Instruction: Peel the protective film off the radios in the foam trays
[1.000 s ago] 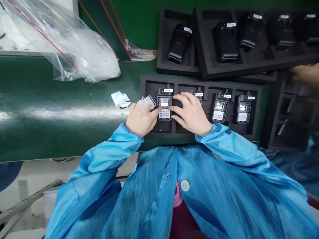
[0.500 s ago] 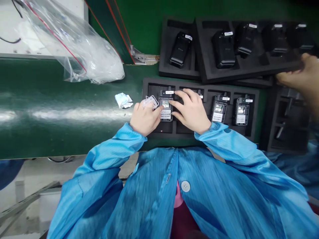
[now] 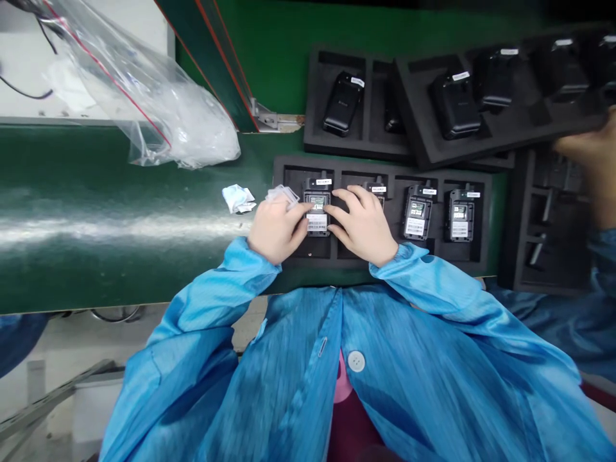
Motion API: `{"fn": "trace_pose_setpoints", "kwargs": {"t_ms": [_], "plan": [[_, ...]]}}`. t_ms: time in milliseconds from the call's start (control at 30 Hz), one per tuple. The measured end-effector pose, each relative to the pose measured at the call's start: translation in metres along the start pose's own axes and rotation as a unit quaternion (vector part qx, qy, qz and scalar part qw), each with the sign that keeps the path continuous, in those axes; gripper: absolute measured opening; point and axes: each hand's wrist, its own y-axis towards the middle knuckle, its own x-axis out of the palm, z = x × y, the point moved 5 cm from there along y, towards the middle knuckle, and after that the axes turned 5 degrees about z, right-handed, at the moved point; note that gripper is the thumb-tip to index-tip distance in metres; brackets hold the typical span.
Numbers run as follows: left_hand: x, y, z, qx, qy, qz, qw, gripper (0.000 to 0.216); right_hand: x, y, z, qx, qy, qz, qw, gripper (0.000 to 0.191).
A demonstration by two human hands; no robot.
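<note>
Looking at the two hands, where do they sit?

Both are on the first device (image 3: 316, 218), which lies in the leftmost slot of the near foam tray (image 3: 409, 262) at the table (image 3: 120, 192) edge, label side up.

What do the fingers have hold of?

The left hand (image 3: 275, 230) is curled, its fingers pinching a few pale slips (image 3: 283, 194) above the knuckles, with the thumb stretched across onto the device. The right hand (image 3: 363, 224) is spread flat and grips nothing. Its fingertips rest on the device's right edge, and the palm covers most of the second device (image 3: 376, 188).

Has anything changed over the last second?

Very little with these hands. The right index has slid from the slot tops down against the device's side, so the hands now close on it from both sides. It has stayed in its slot throughout, never lifted.

So the work is still on that first unit?

I judge so. The third device (image 3: 416, 212) and the fourth device (image 3: 459, 213) lie untouched.

And further off?

A co-worker's hand (image 3: 590, 167) at the right edge has swung the upper tray (image 3: 505, 128) askew, uncovering more of the tray behind it. That is well apart from the person's own hands. A plastic bag (image 3: 158, 109) and a crumpled scrap (image 3: 237, 197) lie to the left.
</note>
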Motion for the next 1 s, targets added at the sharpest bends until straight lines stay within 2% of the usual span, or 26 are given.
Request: {"fn": "trace_pose_setpoints", "kwargs": {"t_ms": [133,233,300,367,467,600,733,767,833,1000], "plan": [[-0.034,0.028,-0.016,-0.05,-0.041,0.098,0.993,0.035,0.001,0.001,-0.004,-0.009,0.002,0.0,1.0,0.034],[-0.042,0.074,-0.037,-0.108,-0.044,0.092,0.989,0.033,-0.009,0.001,0.001,0.0,0.04,0.022,0.999,0.037],[-0.038,0.11,-0.054,-0.154,-0.037,0.08,0.984,0.036,-0.023,-0.001,0.016,0.032,0.067,0.069,0.995,0.042],[-0.028,0.145,-0.069,-0.202,-0.025,0.052,0.978,0.046,-0.041,-0.009,0.046,0.088,0.073,0.134,0.984,0.044],[-0.01,0.186,-0.084,-0.241,-0.005,0.02,0.97,0.048,-0.061,-0.034,0.116,0.22,0.039,0.198,0.954,0.047],[0.012,0.218,-0.091,-0.253,0.016,-0.046,0.966,0.046,-0.068,-0.089,0.224,0.442,0.006,0.161,0.882,0.058],[0.026,0.235,-0.089,-0.245,0.049,-0.097,0.963,0.035,-0.07,-0.13,0.303,0.599,-0.034,0.133,0.789,0.061],[0.027,0.238,-0.088,-0.243,0.057,-0.105,0.963,0.035,-0.07,-0.134,0.317,0.62,-0.041,0.125,0.773,0.06],[0.03,0.242,-0.085,-0.238,0.069,-0.117,0.962,0.036,-0.069,-0.132,0.34,0.636,-0.039,0.108,0.763,0.053],[0.023,0.243,-0.075,-0.24,0.091,-0.126,0.958,0.036,-0.061,-0.102,0.365,0.604,0.013,0.066,0.794,0.037]]}}
